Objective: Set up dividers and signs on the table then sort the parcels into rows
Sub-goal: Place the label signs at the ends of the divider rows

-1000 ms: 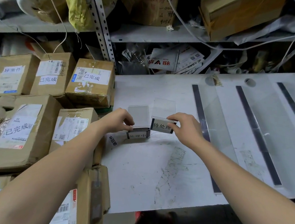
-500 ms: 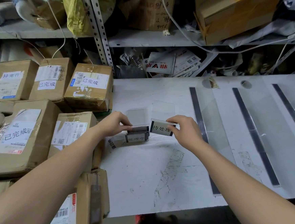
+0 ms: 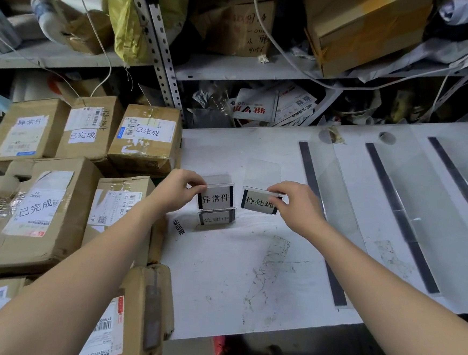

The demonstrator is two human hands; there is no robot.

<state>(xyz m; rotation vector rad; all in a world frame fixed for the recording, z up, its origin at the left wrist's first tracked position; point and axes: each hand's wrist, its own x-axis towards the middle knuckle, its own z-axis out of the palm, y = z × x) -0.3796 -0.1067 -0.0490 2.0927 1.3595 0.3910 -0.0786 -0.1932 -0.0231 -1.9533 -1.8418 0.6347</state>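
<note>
Change since earlier frame: left hand (image 3: 180, 191) has raised a sign that lay flat in the stack half a second ago; its face reading 异常件 now shows upright. The right hand's sign sits about where it was.
Left hand: fingers pinched on the top left corner of the 异常件 sign (image 3: 216, 199), holding it up above the stack.
Right hand: right hand (image 3: 295, 207) grips the 待处理 sign (image 3: 259, 201) by its right end, thumb and fingers closed around the edge.
Signs held: both are clear holders with black-edged cards, side by side with a small gap between them, faces toward the camera.
Sign beneath: a third sign (image 3: 217, 218) lies on the table just below the 异常件 sign, its text upside down to the camera.
Table: white, scuffed table (image 3: 247, 276); the signs are at its left-centre part, near the boxes.
Dividers: three clear dividers with dark strips, (image 3: 322, 212), (image 3: 400, 215) and (image 3: 462, 178), lie flat on the right part of the table, roughly parallel, well apart from the signs.
Parcels: cardboard parcels (image 3: 40, 207) stacked left of the table, some touching its edge; labels read 已完成 on several and 异常件 on one at the back left (image 3: 25, 130).
Behind: metal shelving (image 3: 159, 45) crowded with boxes, bags and cables.
</note>
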